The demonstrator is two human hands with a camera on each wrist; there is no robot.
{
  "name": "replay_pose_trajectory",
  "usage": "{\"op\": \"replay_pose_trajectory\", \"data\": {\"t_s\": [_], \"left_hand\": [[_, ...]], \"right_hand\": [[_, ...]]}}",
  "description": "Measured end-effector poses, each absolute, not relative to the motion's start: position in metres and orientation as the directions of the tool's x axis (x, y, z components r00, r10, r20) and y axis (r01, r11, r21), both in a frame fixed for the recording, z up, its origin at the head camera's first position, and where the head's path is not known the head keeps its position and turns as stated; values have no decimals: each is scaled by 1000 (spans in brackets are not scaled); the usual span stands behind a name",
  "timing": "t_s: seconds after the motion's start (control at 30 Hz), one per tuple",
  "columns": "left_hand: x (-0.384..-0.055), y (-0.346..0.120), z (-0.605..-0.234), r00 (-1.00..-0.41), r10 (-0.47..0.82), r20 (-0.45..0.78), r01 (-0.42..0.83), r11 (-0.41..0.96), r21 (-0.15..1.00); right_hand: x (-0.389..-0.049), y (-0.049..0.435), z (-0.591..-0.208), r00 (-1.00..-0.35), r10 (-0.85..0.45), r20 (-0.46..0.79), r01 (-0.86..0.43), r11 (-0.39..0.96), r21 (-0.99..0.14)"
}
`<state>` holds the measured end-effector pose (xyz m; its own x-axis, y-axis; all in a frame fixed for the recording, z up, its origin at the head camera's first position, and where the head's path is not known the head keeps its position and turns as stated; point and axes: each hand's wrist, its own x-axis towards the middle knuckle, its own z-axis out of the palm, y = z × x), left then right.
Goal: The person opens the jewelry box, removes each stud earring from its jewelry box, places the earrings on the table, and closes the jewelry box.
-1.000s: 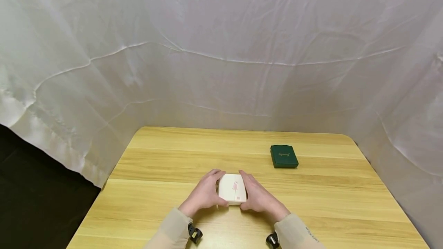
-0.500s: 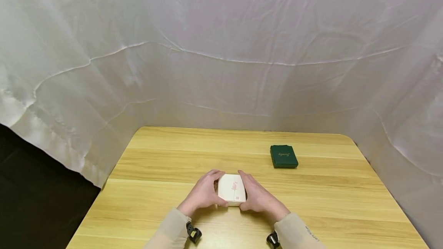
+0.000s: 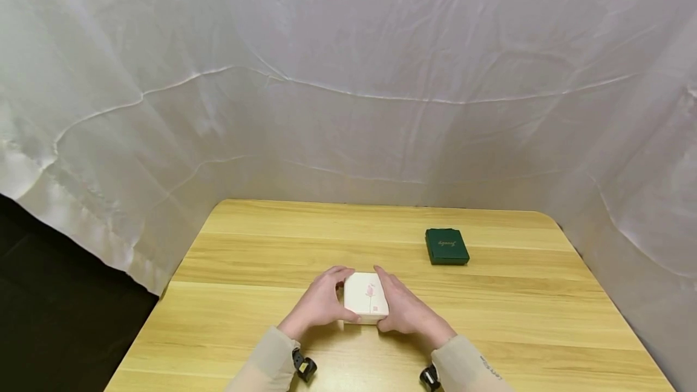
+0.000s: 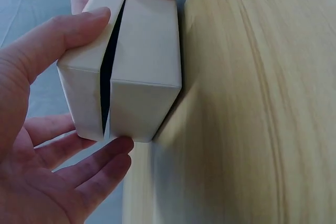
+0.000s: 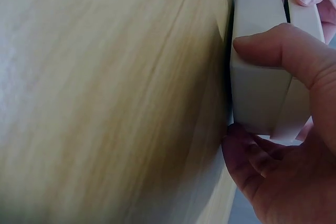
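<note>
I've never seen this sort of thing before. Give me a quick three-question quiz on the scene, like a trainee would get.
1. Which hand's thumb tip rests on the lid of the white flower-print box?
2. True or false: the dark green box lies nearer the wood-grain table's far edge.
3. Lid and base are:
A) tightly closed
B) parted at one side
C) completely separated

Key: 1. Left hand; 2. True; 3. B

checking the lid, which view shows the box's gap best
Left wrist: the dark gap runs along two sides. Right wrist catches only a short stretch; head shows the lid from above, no clear gap.
</note>
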<state>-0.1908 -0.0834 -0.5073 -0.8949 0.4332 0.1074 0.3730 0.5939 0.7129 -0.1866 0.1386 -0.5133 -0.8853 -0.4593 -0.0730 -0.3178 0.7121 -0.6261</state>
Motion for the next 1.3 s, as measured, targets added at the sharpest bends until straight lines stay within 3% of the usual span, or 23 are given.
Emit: {"op": "replay_pose_trajectory", "data": {"t_s": [0.6, 0.8, 1.3], "left_hand": [[-190, -110, -502, -925, 366, 98, 317, 605, 730], [-194, -128, -499, -938, 327, 115, 302, 610, 732], [-230, -186, -497, -986, 148, 78, 162, 734, 660]], "right_hand": [[-185, 141, -512, -897, -427, -111, -268, 728, -631], [-185, 145, -511, -892, -446, -75, -304, 713, -631], [-185, 146, -512, -880, -474, -42, -340, 688, -642]]}}
